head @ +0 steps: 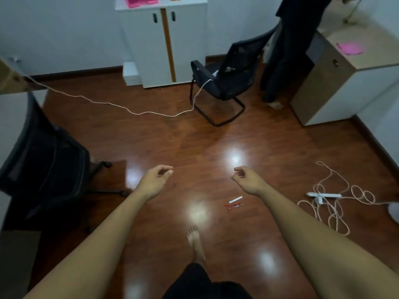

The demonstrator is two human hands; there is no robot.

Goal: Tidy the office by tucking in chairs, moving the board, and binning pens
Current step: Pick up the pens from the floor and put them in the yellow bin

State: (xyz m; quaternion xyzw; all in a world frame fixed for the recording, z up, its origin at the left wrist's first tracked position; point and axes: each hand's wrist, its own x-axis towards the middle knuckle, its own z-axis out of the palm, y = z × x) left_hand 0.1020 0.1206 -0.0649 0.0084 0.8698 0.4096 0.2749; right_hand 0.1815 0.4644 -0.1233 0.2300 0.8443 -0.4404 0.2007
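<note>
Both my arms reach forward over the wooden floor. My left hand [156, 176] is loosely curled with fingers apart and holds nothing. My right hand [245, 176] is curled the same way, also with nothing in it. On the floor just below my right wrist lie a white pen [235, 199] and two red pens [233, 205]. A black mesh chair on a sled base [224, 83] stands out in the room near the white cabinet. A black wheeled office chair [43, 160] sits at the left beside a desk.
A white cabinet [164, 44] stands at the back wall. A cable [108, 103] runs across the floor to the sled chair. A power strip [323, 195] with coiled cord lies at the right. Another person's legs [280, 67] stand by the right desk [345, 67]. My bare foot [195, 240] is below.
</note>
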